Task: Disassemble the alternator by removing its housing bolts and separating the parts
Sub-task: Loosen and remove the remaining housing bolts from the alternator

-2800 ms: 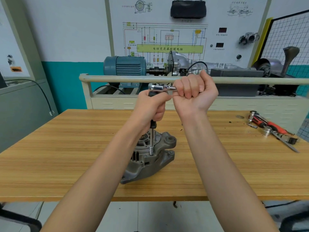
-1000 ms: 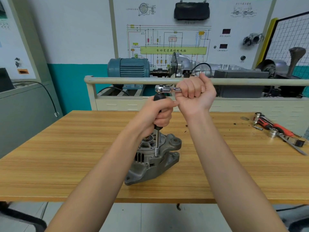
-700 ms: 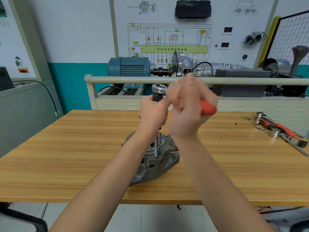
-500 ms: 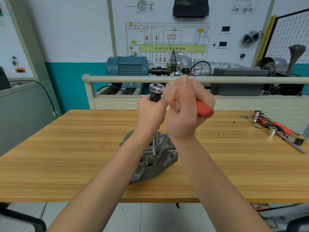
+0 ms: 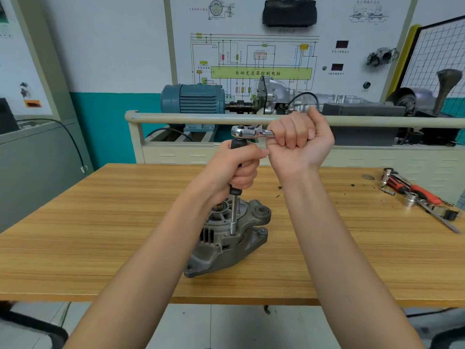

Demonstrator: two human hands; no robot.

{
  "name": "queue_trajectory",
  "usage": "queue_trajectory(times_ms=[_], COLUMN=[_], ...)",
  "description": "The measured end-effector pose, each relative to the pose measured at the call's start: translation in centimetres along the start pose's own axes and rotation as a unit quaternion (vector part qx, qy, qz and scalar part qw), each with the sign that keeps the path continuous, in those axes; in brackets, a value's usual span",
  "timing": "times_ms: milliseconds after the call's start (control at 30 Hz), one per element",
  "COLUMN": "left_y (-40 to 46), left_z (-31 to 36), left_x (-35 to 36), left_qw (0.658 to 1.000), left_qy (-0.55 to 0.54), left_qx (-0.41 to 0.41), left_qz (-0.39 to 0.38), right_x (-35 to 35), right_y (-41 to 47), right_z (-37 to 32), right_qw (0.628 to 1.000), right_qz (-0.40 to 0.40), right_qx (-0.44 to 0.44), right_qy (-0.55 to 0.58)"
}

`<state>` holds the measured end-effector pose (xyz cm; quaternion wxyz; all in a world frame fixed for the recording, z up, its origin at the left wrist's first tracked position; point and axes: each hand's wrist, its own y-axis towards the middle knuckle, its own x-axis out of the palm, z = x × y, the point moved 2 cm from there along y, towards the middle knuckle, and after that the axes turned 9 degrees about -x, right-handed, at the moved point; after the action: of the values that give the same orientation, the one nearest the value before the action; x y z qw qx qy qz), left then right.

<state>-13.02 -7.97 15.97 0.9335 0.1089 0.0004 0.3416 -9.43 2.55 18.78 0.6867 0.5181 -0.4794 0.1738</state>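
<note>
A grey cast alternator (image 5: 227,241) stands on the wooden table (image 5: 100,222), partly hidden by my left forearm. A long extension bar with a socket (image 5: 233,220) stands upright on a bolt at the housing's top. My left hand (image 5: 235,170) grips the bar's black sleeve. A chrome ratchet head (image 5: 245,133) sits on top of the bar, its handle pointing right. My right hand (image 5: 299,142) is wrapped round that handle, which is hidden inside the fist.
Loose tools lie at the table's right edge: a red-handled ratchet (image 5: 412,190), sockets and a wrench. Behind the table runs a beige rail (image 5: 201,119) of a training bench carrying a blue motor (image 5: 193,98) and a gearbox. A grey cabinet stands at the left.
My right hand swung the ratchet handle toward me, showing its red grip, then back out to the right. The left hand kept hold of the extension bar. The alternator turned slightly.
</note>
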Motion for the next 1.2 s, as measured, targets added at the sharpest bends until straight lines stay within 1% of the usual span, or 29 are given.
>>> queue_trajectory(times_ms=[67, 133, 200, 233, 267, 300, 333, 367, 400, 433, 467, 500, 533, 567, 633, 667, 700, 733, 800, 833, 867, 900, 967, 1067, 1133, 1167, 1200], left_y=[-0.1, -0.1, -0.1, -0.2, -0.2, -0.1, 0.0, 0.0, 0.0, -0.1, -0.2, -0.4, -0.5, -0.6, -0.7, -0.7, -0.7, -0.8, -0.7, -0.7, -0.6, -0.5, -0.3, 0.0, 0.1, 0.2, 0.3], left_z=[-0.1, -0.2, -0.2, -0.1, -0.1, 0.0, -0.1, -0.1, -0.1, -0.2, -0.1, -0.1, -0.1, -0.2, -0.1, 0.0, 0.1, 0.2, 0.2, 0.2, 0.1, 0.1, 0.0, -0.1, -0.1, 0.0, 0.0], left_x=[-0.1, 0.0, 0.2, 0.4, 0.6, 0.8, 0.9, 0.9, 0.9, 0.8, 0.8, 0.8, 0.5, 0.2, -0.5, -0.8, -1.1, -1.2, -1.0, -0.7, -0.5, -0.3, -0.2, -0.1, 0.2, 0.3, 0.5], left_qw=[0.998, 0.989, 0.971, 0.962, 0.955, 0.952, 0.952, 0.953, 0.955, 0.957, 0.960, 0.962, 0.964, 0.970, 0.990, 0.997, 0.999, 1.000, 0.998, 0.997, 0.998, 0.999, 0.999, 0.987, 0.971, 0.963, 0.956], left_qy=[-0.008, -0.010, 0.000, 0.013, 0.027, 0.042, 0.051, 0.052, 0.047, 0.042, 0.042, 0.049, 0.059, 0.058, 0.020, -0.001, -0.013, -0.017, -0.021, -0.022, -0.021, -0.015, -0.002, -0.012, -0.002, 0.015, 0.038], left_qx=[0.013, 0.022, 0.029, 0.037, 0.049, 0.062, 0.070, 0.072, 0.074, 0.079, 0.085, 0.086, 0.082, 0.075, 0.047, 0.030, 0.017, 0.009, -0.006, -0.014, -0.020, -0.023, -0.015, -0.004, 0.000, 0.006, 0.016], left_qz=[0.060, 0.147, 0.237, 0.271, 0.293, 0.298, 0.294, 0.290, 0.285, 0.275, 0.263, 0.254, 0.246, 0.225, 0.128, 0.075, 0.029, -0.009, -0.062, -0.072, -0.064, -0.040, 0.032, 0.160, 0.237, 0.269, 0.289], right_x=[0.7, 1.5, 2.4, 2.7, 2.9, 3.1, 3.2, 3.3, 3.3, 3.2, 3.2, 3.2, 3.1, 3.0, 2.9, 2.7, 2.4, 2.0, 1.4, 1.3, 1.2, 1.1, 1.3, 1.9, 2.6, 2.9, 3.1], right_y=[-0.7, -1.7, -2.8, -3.5, -4.2, -4.9, -5.7, -6.3, -6.6, -6.7, -6.5, -6.2, -5.8, -5.2, -3.9, -3.3, -2.7, -2.1, -1.2, -0.9, -0.7, -0.7, -1.0, -1.9, -2.9, -3.4, -4.0], right_z=[0.1, 0.7, 1.8, 2.4, 3.0, 3.5, 3.9, 4.3, 4.4, 4.4, 4.2, 3.9, 3.6, 3.2, 2.2, 1.8, 1.4, 1.0, 0.7, 0.7, 0.7, 0.7, 0.8, 1.5, 2.4, 2.8, 3.2], right_qw=[0.997, 0.986, 0.954, 0.924, 0.880, 0.828, 0.781, 0.748, 0.733, 0.732, 0.742, 0.760, 0.787, 0.823, 0.901, 0.934, 0.960, 0.978, 0.997, 0.999, 1.000, 1.000, 0.998, 0.982, 0.947, 0.915, 0.871], right_qz=[-0.024, -0.072, -0.135, -0.165, -0.195, -0.227, -0.256, -0.278, -0.291, -0.292, -0.286, -0.276, -0.265, -0.254, -0.222, -0.194, -0.157, -0.118, -0.051, -0.028, -0.012, -0.003, -0.013, -0.077, -0.135, -0.161, -0.186], right_qx=[-0.037, -0.082, -0.155, -0.213, -0.279, -0.339, -0.380, -0.401, -0.408, -0.405, -0.395, -0.381, -0.363, -0.332, -0.235, -0.176, -0.123, -0.080, -0.015, -0.001, -0.001, -0.012, -0.042, -0.101, -0.176, -0.231, -0.294], right_qy=[-0.056, -0.126, -0.218, -0.272, -0.330, -0.384, -0.423, -0.449, -0.461, -0.464, -0.460, -0.447, -0.422, -0.385, -0.289, -0.241, -0.198, -0.153, -0.062, -0.031, -0.017, -0.019, -0.052, -0.142, -0.234, -0.289, -0.347])
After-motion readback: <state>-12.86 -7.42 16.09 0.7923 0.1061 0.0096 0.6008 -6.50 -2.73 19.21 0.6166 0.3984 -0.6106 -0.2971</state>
